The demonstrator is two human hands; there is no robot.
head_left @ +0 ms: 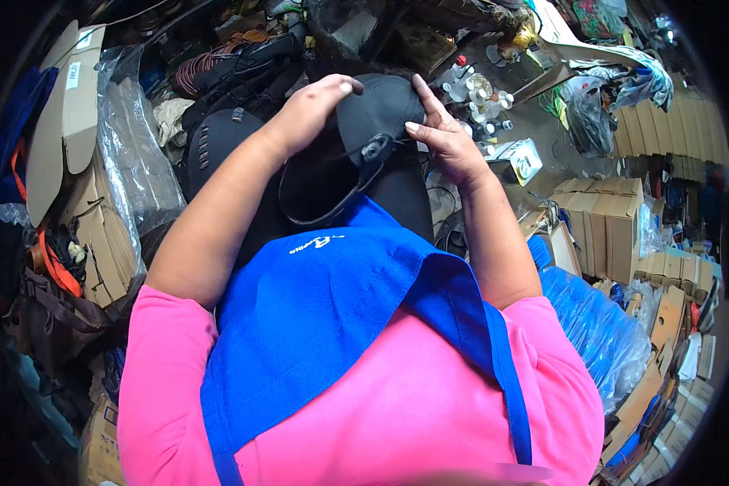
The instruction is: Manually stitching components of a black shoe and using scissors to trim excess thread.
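Note:
In front of my body is a black, rounded, leather-like piece [378, 107] with stitching along its right side. A fitting like a buckle [375, 148] sits at its lower part, and a black strap [332, 217] loops down from there. My left hand [317, 105] holds its upper left edge, with some fingers out of sight behind it. On the right edge, my right hand [448, 139] grips it with the thumb on the near face and a finger along the rim. What kind of article it is, I cannot tell. A blue apron [324, 300] lies below it.
Clear bottles [478, 89] stand beyond my right hand. Cardboard boxes [603, 223] and a blue plastic-wrapped bundle [591, 324] are at the right. Cardboard sheets [65, 121] and clear plastic [138, 154] lean at the left. Coiled cord [202, 69] lies at the far left.

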